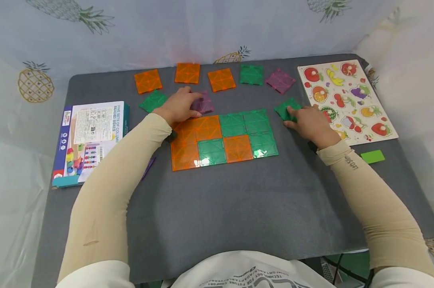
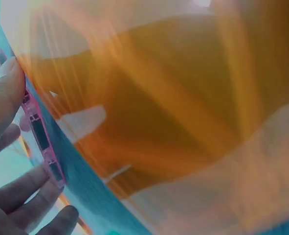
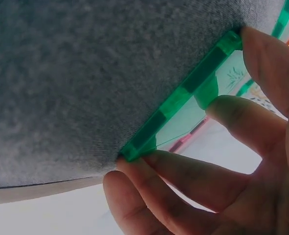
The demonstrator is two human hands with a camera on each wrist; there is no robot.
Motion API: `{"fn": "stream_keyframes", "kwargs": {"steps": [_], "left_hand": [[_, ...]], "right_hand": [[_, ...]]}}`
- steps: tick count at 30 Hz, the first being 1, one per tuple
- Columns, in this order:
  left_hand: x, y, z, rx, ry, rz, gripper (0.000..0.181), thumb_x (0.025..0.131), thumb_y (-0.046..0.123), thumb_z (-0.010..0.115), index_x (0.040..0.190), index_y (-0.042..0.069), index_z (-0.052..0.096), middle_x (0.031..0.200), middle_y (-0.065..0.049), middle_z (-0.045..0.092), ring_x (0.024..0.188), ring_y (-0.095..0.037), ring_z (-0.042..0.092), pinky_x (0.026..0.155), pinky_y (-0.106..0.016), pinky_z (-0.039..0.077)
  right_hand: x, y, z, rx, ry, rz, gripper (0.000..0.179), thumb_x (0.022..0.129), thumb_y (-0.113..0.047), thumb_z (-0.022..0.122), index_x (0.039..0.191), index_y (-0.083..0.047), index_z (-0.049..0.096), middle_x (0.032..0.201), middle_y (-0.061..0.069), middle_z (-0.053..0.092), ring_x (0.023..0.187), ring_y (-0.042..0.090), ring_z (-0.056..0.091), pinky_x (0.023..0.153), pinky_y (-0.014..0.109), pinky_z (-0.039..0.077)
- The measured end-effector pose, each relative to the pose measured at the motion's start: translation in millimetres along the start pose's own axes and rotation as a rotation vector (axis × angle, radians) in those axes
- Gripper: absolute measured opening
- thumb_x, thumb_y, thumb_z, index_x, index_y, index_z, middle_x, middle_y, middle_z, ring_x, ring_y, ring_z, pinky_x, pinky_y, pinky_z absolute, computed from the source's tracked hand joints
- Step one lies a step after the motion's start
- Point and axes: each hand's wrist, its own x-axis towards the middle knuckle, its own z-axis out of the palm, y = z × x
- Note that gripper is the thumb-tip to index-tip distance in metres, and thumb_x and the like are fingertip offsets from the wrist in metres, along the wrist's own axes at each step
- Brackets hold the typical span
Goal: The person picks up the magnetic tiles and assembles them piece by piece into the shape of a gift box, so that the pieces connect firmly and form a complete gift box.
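Note:
In the head view my left hand point(image 1: 181, 104) grips a purple square tile point(image 1: 204, 103) just behind a rectangle of joined orange and green tiles point(image 1: 233, 125). The left wrist view shows thumb and fingers at the edges of that purple tile point(image 2: 42, 139), with a see-through orange tile point(image 2: 173, 107) large and close. To the right of the rectangle, my right hand point(image 1: 312, 122) holds a green square tile point(image 1: 283, 109) at its edges. Up close in the right wrist view, thumb and fingertips span the green tile point(image 3: 181, 98), which lies flat on the grey table.
Behind lie loose orange tiles point(image 1: 187, 73), a green tile point(image 1: 251, 75) and a purple tile point(image 1: 280, 81). Another green tile point(image 1: 153, 101) is near the left wrist. A boxed toy set point(image 1: 94, 124) stands left, a fruit puzzle board point(image 1: 346, 100) right, beside a light-green piece point(image 1: 373, 157).

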Motion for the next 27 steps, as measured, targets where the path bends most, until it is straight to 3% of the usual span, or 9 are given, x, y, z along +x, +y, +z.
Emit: {"fn": "stream_keyframes", "kwargs": {"steps": [2,4,7,12,17,19,22,25,27], "left_hand": [[0.2,4.2,1.4,-0.026,-0.004,0.019,0.060,0.094,0.032,0.061,0.146,0.012,0.041,0.140,-0.021,0.040,0.130,-0.037,0.036,0.112,-0.049,0.032],[0.2,7.7,2.5,-0.038,-0.011,0.027,0.058,0.094,0.030,0.061,0.146,0.012,0.042,0.142,-0.020,0.039,0.132,-0.037,0.035,0.113,-0.048,0.031],[-0.8,10.6,4.8,-0.052,-0.013,0.027,0.057,0.094,0.025,0.061,0.146,0.012,0.042,0.146,-0.019,0.036,0.135,-0.037,0.032,0.114,-0.048,0.030],[-1.1,11.5,11.4,-0.051,0.019,0.020,0.056,0.094,0.025,0.061,0.146,0.013,0.042,0.150,-0.018,0.033,0.139,-0.037,0.029,0.114,-0.048,0.030],[-0.5,12.8,15.0,-0.042,0.022,0.037,0.056,0.094,0.025,0.062,0.146,0.014,0.042,0.149,-0.018,0.033,0.139,-0.036,0.028,0.114,-0.046,0.029],[-1.2,13.5,15.5,-0.041,0.018,0.044,0.056,0.094,0.024,0.061,0.146,0.014,0.042,0.150,-0.017,0.032,0.140,-0.036,0.027,0.115,-0.046,0.028],[-2.7,14.4,15.5,-0.048,0.016,0.049,0.057,0.095,0.024,0.061,0.147,0.014,0.041,0.151,-0.017,0.031,0.141,-0.035,0.026,0.116,-0.046,0.027],[-3.0,14.7,16.5,-0.065,0.027,0.052,0.056,0.094,0.024,0.061,0.146,0.014,0.042,0.151,-0.017,0.031,0.140,-0.035,0.026,0.115,-0.046,0.028],[-2.8,14.3,16.9,-0.070,0.037,0.053,0.056,0.094,0.024,0.062,0.146,0.014,0.043,0.150,-0.017,0.032,0.139,-0.035,0.028,0.115,-0.046,0.029]], "right_hand": [[3.2,0,-4,0.000,-0.021,0.004,0.063,0.095,-0.035,0.059,0.146,-0.004,0.038,0.103,0.036,0.063,0.091,0.045,0.059,0.075,0.054,0.049],[7.7,-1,-11,-0.001,-0.035,0.004,0.065,0.092,-0.036,0.062,0.145,-0.005,0.041,0.106,0.035,0.062,0.081,0.038,0.059,0.056,0.045,0.047],[17.7,-6,-24,-0.011,-0.030,-0.014,0.068,0.088,-0.036,0.067,0.144,-0.005,0.043,0.106,0.032,0.063,0.077,0.036,0.059,0.047,0.039,0.042],[41.8,-39,-45,-0.031,0.024,-0.132,0.073,0.085,-0.037,0.070,0.146,-0.009,0.041,0.107,0.026,0.066,0.079,0.038,0.060,0.052,0.045,0.048],[72.7,-81,-50,-0.018,-0.002,-0.288,0.074,0.087,-0.036,0.069,0.149,-0.015,0.037,0.145,0.022,0.045,0.120,0.043,0.048,0.080,0.056,0.051],[84.1,-93,-48,-0.019,-0.040,-0.344,0.071,0.088,-0.033,0.069,0.149,-0.015,0.038,0.151,0.021,0.036,0.134,0.044,0.035,0.094,0.059,0.044],[96.0,-102,-44,-0.001,-0.146,-0.393,0.065,0.091,-0.029,0.067,0.148,-0.014,0.040,0.155,0.021,0.029,0.141,0.042,0.027,0.106,0.056,0.035],[101.4,-103,-38,0.018,-0.230,-0.408,0.061,0.094,-0.026,0.063,0.148,-0.014,0.038,0.157,0.022,0.021,0.144,0.042,0.021,0.113,0.055,0.027],[102.5,-101,-34,0.046,-0.239,-0.411,0.061,0.095,-0.026,0.061,0.149,-0.015,0.035,0.158,0.023,0.017,0.144,0.043,0.019,0.114,0.055,0.024]]}}
